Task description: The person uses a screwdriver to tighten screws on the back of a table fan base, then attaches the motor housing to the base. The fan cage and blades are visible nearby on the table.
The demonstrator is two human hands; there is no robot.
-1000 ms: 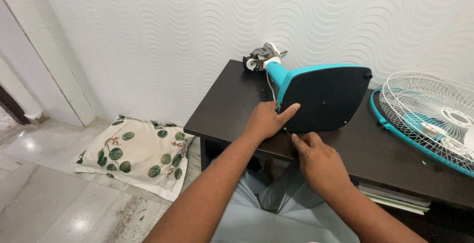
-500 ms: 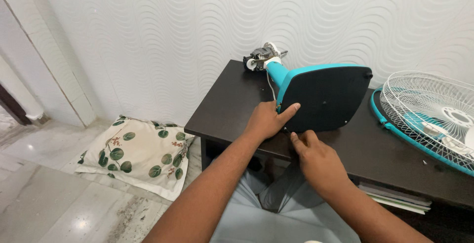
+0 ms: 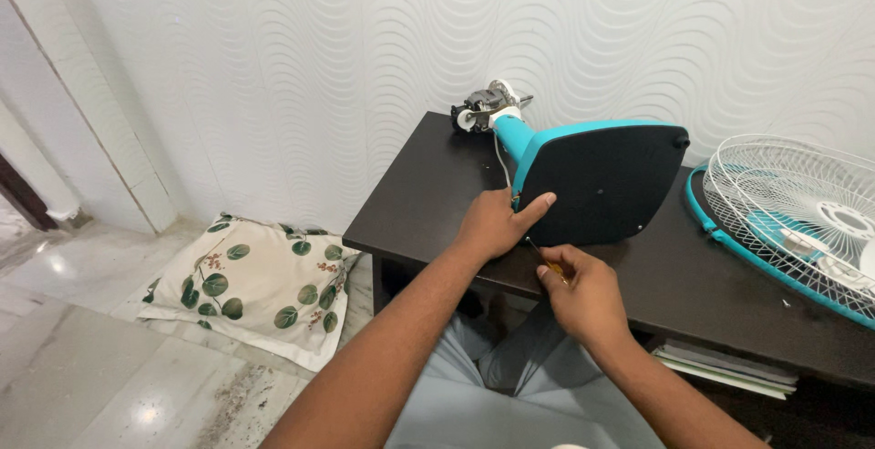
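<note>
While steadying fan base: hands, screwdriver.

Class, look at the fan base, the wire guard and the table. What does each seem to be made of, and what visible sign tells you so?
Fan base: likely moulded plastic, a matt dark underside with a smooth teal rim.
Wire guard: probably white-coated metal, judging by its thin, evenly curved wires.
Table: seemingly wood or laminate board, with a flat dark brown top of dull sheen; which of the two cannot be told.
</note>
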